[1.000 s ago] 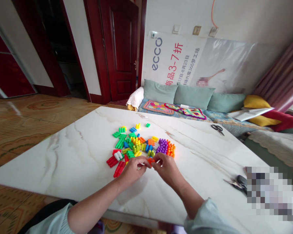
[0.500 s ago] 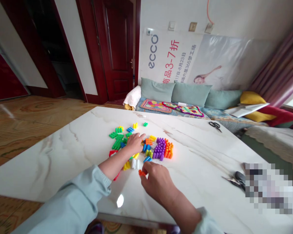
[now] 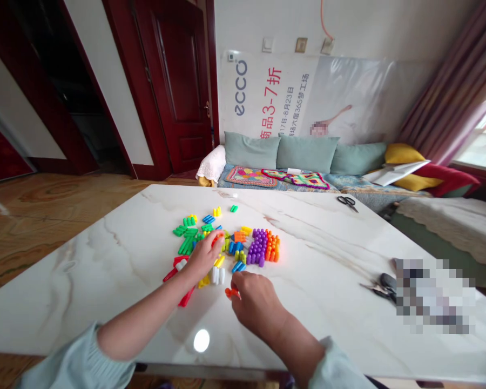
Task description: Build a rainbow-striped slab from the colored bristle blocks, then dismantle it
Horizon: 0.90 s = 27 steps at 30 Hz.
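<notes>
My right hand (image 3: 256, 302) is closed, its thumb and fingers pinching an orange toy block (image 3: 231, 293) with rounded ends, just above the table. My left hand (image 3: 206, 254) reaches over the pile, its fingertips closed around another orange block (image 3: 217, 238). Beyond and right of it stand purple blocks (image 3: 258, 247) and orange blocks (image 3: 272, 246) set side by side in a tight group. Green blocks (image 3: 188, 237) lie to the left, red blocks (image 3: 186, 297) and white blocks (image 3: 217, 275) nearer me. Blue blocks (image 3: 238, 267) lie just beyond my right hand. My left hand hides part of the pile.
The white marbled table (image 3: 319, 324) bears black scissors (image 3: 347, 202) at the far right and another black-handled pair (image 3: 384, 286) nearer, beside a blurred-out item (image 3: 433, 294). A sofa (image 3: 299, 175) with cushions stands behind the table.
My left hand has drawn back toward me and left, and an orange block now shows in its fingers. My right hand still pinches its orange block. The view has shifted slightly right.
</notes>
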Motion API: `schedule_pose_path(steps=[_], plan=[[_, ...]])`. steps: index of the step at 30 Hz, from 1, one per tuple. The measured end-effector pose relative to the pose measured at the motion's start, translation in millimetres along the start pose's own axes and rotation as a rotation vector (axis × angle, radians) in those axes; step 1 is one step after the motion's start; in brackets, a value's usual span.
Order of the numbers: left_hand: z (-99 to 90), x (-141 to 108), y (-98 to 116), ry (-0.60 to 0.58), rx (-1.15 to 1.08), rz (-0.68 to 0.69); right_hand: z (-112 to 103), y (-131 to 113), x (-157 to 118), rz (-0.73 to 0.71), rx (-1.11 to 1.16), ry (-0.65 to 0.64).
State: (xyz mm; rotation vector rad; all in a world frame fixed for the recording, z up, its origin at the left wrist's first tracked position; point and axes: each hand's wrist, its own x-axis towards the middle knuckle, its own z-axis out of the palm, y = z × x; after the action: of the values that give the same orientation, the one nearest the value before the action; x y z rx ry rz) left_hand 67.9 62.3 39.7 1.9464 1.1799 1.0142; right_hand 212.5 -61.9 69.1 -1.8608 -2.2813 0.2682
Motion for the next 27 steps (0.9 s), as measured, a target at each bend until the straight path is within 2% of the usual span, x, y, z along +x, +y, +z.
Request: schedule_pose_path(steps=[1,3,5,7,11,16,20,23,27], plan=[[0.0,-18,-2,-0.072,-0.15,-0.108,1,1,0,-0.006,0.0,0.0],[2.7,-54,-6,-0.191,-0.332,-0.24,4,2,1,-0.009,-0.005,-0.007],[7.9,-80,-10,-0.293,-0.422,-0.292,7,4,2,0.001,-0.016,-0.02],[13.7,-93,-12,-0.346,-0.471,-0.292,8,9,4,0.026,-0.032,-0.034],[18.6,-85,-19,-0.315,-0.489,-0.275,8,20,7,0.077,-0.065,-0.046],[12.0,-60,-30,-0.108,-0.409,-0.357,5,31,7,0.113,-0.064,-0.075],[11.2,-55,-21,-0.005,-0.42,-0.321,-3,48,5,0.182,-0.02,-0.032],[17.8,-62,-14,-0.014,-0.421,-0.241,-13,67,7,0.305,-0.026,0.029],[29.3,-72,-18,-0.059,-0.381,-0.202,-15,95,11,0.431,-0.012,0.068]])
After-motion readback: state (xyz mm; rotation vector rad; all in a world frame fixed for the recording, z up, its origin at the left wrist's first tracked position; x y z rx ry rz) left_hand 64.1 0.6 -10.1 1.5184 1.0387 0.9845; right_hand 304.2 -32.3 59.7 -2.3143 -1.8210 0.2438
